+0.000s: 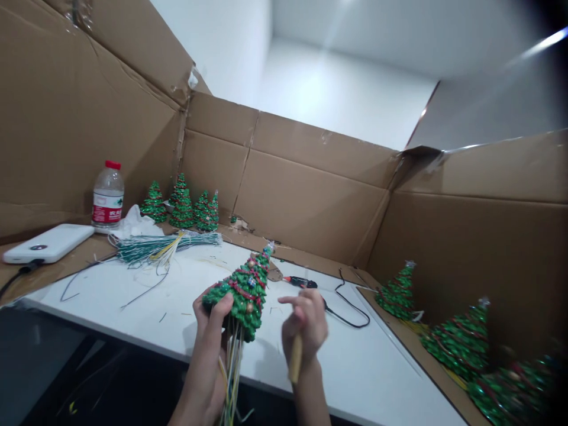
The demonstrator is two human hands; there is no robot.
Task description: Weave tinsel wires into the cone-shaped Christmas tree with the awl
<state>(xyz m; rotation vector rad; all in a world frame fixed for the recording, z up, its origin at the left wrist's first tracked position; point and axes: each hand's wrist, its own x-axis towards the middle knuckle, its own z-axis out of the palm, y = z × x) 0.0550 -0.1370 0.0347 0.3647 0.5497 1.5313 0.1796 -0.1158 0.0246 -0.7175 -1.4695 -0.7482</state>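
Observation:
My left hand (212,319) is closed around the lower part of a small green Christmas tree (243,289), which tilts with its tip up and to the right. Red garland and small round ornaments cover the tree. From its base a bundle of thin wires (234,367) hangs down past my wrist. To the right, apart from the tree, my right hand (308,325) grips a tool with a wooden handle (295,362). The handle points down, my index finger sticks out to the left, and the tool's working end cannot be made out.
A bundle of green and white wires (155,247) lies at the table's left. Behind it stand several small trees (181,210) and a bottle (108,195); a white power bank (51,242) is nearby. More trees (459,340) line the right. A black-and-orange corded tool (302,282) lies mid-table. Cardboard walls (310,177) surround everything.

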